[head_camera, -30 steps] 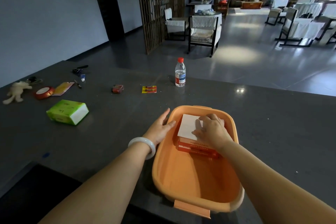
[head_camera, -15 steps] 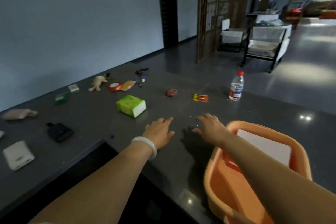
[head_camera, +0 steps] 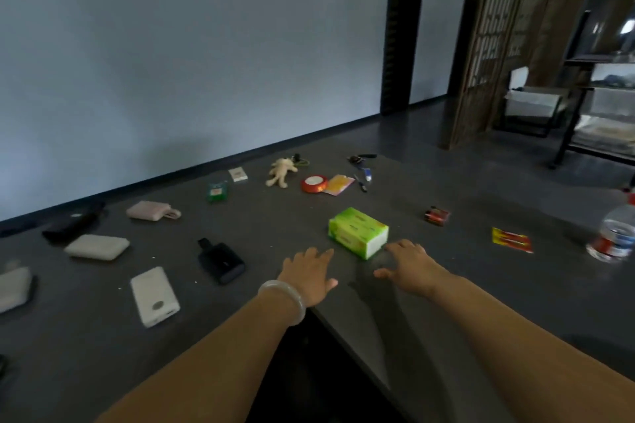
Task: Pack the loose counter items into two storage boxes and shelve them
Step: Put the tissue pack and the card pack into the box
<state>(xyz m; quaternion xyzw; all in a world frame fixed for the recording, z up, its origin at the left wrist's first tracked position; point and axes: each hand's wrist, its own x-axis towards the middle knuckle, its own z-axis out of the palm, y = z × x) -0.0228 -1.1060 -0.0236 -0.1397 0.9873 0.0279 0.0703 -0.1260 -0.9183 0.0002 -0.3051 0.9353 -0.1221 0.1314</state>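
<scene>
A green tissue pack [head_camera: 358, 232] lies on the dark grey counter [head_camera: 261, 237], just beyond both hands. My left hand [head_camera: 309, 276], with a pale bangle at the wrist, hovers open a little short of the pack's left side. My right hand [head_camera: 409, 266] is open too, its fingertips almost at the pack's near right corner; I cannot tell if they touch it. Neither hand holds anything. The orange storage box is out of view.
Loose items are spread over the counter: a white power bank [head_camera: 154, 295], a black one [head_camera: 221, 261], pouches [head_camera: 98, 246], a plush toy [head_camera: 281, 171], a red tape roll [head_camera: 314, 184], a red packet [head_camera: 511, 240], and a water bottle [head_camera: 613, 237] at the right edge.
My view has swung left, away from the orange box, which has left the frame. Both hands came off the box and reached forward to the green tissue pack.
</scene>
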